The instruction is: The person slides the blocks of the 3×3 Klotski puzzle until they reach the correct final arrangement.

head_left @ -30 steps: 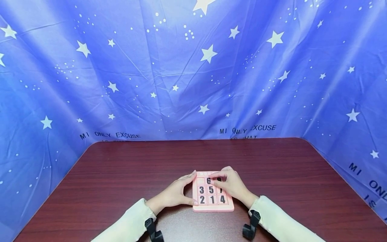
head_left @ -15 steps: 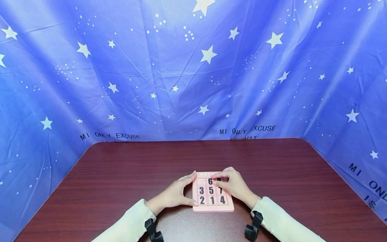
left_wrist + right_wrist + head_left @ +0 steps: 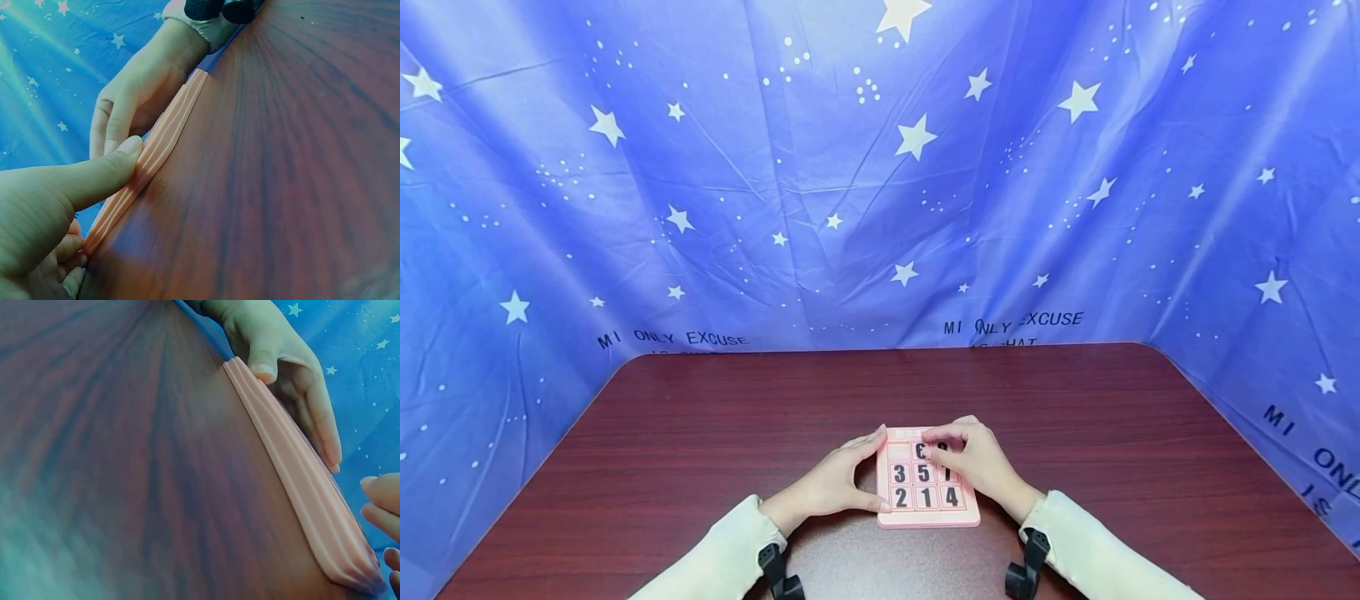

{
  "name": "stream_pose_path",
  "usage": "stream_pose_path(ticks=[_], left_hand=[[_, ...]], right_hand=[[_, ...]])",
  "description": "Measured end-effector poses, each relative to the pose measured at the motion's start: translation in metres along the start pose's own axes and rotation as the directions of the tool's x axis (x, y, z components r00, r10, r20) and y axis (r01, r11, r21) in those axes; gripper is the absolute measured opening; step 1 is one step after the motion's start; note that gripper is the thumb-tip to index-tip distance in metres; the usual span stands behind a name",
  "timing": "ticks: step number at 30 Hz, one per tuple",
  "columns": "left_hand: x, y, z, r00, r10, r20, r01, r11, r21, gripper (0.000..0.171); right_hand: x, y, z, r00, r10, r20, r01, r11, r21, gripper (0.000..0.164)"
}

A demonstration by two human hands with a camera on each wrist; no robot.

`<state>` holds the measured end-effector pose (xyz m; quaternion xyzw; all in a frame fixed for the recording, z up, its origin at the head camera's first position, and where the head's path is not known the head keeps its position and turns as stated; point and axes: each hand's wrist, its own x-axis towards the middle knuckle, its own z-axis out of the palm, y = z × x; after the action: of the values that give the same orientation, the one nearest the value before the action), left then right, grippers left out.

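1 puzzle (image 3: 927, 520) in wide-spread left fingers (image 3: 871, 443), slightly parted right fingers (image 3: 949, 458) at tile 6 (image 3: 918, 452)

Pink, rectangular, round-cornered number-puzzle board (image 3: 928, 518) with ridged sides, lying flat, face up, on the dark red-brown wood-grained table (image 3: 700, 417). Square pale-pink tiles (image 3: 923, 473) bear black numerals; bottom row 2, 1, 4; upper-left cell vacant; right column partly covered.

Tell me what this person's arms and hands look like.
Long, pale cream sleeves reach both wrists. The left hand and right hand are bare, without gloves. A black wrist camera is worn on each side.
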<state>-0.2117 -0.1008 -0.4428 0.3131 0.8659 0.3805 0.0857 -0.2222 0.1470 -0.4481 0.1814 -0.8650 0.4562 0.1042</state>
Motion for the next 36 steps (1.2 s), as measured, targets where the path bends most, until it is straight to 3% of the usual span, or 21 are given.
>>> stream_pose_path(ticks=[16,22,36], left_hand=[[0.0,-0.002,0.001,1.0,0.004,-0.004,-0.004,1.0,0.005,0.097],[0.0,-0.002,0.001,1.0,0.008,-0.006,-0.008,1.0,0.008,0.098],[0.0,-0.002,0.0,1.0,0.012,-0.005,-0.012,1.0,0.006,0.098]], right_hand=[[-0.007,-0.01,0.009,0.994,-0.042,0.102,0.033,0.996,0.084,0.022],[-0.011,-0.014,0.012,0.992,-0.025,0.122,0.017,0.998,0.066,0.019],[-0.012,-0.017,0.015,0.986,-0.1,0.134,0.099,0.995,0.016,0.02]])
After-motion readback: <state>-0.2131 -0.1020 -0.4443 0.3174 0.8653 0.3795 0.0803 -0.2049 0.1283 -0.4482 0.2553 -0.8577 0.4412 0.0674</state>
